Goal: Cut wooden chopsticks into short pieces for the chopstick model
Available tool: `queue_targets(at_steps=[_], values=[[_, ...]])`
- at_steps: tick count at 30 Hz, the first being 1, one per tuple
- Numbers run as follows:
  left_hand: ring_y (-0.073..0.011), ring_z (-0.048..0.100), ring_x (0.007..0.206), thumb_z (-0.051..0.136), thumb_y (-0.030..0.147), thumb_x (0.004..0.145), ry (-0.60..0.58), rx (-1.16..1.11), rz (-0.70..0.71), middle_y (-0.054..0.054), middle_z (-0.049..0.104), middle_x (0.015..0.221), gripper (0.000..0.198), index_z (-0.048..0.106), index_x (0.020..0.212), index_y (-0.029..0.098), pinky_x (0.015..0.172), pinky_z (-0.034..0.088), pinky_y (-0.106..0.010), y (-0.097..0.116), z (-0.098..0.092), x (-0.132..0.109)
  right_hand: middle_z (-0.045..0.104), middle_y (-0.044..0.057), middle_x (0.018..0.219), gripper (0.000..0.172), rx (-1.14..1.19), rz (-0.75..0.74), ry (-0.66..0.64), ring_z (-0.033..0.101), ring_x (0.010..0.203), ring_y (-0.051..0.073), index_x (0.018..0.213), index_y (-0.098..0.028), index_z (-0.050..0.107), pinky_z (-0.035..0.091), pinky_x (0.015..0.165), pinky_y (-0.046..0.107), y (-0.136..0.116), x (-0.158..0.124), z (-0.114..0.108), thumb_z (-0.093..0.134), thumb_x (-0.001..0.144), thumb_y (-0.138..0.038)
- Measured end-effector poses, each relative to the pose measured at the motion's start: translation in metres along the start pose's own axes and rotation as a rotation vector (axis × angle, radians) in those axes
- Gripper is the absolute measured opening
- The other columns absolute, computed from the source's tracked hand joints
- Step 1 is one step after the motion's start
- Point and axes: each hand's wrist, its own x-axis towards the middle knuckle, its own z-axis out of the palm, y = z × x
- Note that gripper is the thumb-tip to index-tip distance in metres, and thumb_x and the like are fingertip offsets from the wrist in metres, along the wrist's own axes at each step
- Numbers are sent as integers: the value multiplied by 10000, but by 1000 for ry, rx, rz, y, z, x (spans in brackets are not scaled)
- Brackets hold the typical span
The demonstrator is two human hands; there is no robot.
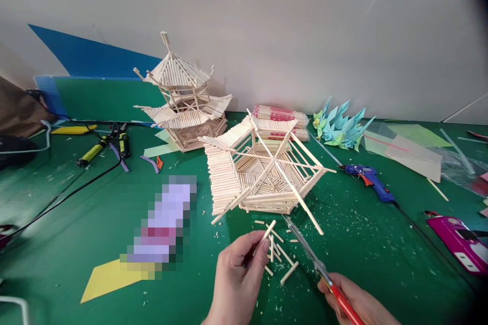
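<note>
Between thumb and fingers, my left hand (241, 269) pinches a short wooden stick (269, 230), tilted up to the right. My right hand (348, 297) is closed around a red-handled tool (310, 254) with a long, narrow metal blade; its exact kind is unclear. The blade points up and left, its tip close to the front edge of the wooden stick pavilion frame (272, 177). That frame has a stick-covered roof panel on its left and open beams elsewhere. Cut stick pieces (288, 272) lie loose between and beyond my hands.
A finished-looking stick pagoda (183, 106) stands behind, beside packaged sticks (282, 122) and blue paper folds (341, 124). To the right lie a blue glue gun (369, 180) with a cord and a pink power strip (457, 244). Yellow-handled pliers (107, 144) and yellow paper (110, 279) are left.
</note>
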Motion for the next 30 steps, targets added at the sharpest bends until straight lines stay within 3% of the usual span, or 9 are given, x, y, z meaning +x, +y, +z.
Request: queue_targets(at_steps=[3, 7, 18, 22, 27, 30], values=[[-113, 459, 484, 589, 191, 737, 57, 201, 219, -3, 555, 562, 85, 657, 779, 163, 459, 377, -201, -1, -1, 0, 439, -50, 447, 160, 59, 21, 67, 384, 356, 31, 520, -225, 663, 288, 311, 105, 9, 6, 2, 653, 643, -328], [-108, 477, 476, 587, 116, 729, 89, 321, 437, -6, 542, 557, 109, 647, 813, 152, 448, 384, -191, 1, -3, 1, 358, -71, 380, 277, 120, 89, 119, 326, 325, 17, 436, -189, 601, 264, 316, 93, 16, 10, 7, 647, 661, -344], [-135, 510, 519, 568, 100, 735, 118, 469, 613, -29, 596, 595, 134, 626, 835, 169, 513, 444, -240, 1, -1, 2, 392, -60, 393, 299, 25, 134, 113, 397, 360, 38, 471, -186, 598, 292, 345, 99, 27, 17, 15, 548, 737, -314], [-139, 498, 515, 570, 87, 730, 124, 521, 667, -35, 629, 608, 147, 624, 830, 180, 540, 437, -268, 2, -2, 2, 416, -66, 409, 268, 14, 60, 88, 379, 355, 26, 502, -187, 600, 284, 343, 85, 30, 20, 21, 569, 739, -308], [-154, 505, 542, 559, 58, 730, 92, 557, 707, -53, 661, 652, 216, 620, 903, 171, 545, 413, -291, 2, -3, 0, 433, -63, 392, 282, 123, 146, -20, 375, 330, -2, 490, -165, 611, 266, 329, 59, 24, 13, 36, 591, 736, -301], [-161, 509, 545, 558, 57, 730, 81, 564, 711, -50, 667, 656, 248, 620, 933, 186, 539, 397, -299, 0, -4, -1, 418, -71, 360, 310, 178, 169, -16, 372, 316, -4, 453, -165, 594, 285, 340, 60, 21, 11, 42, 587, 741, -281]])
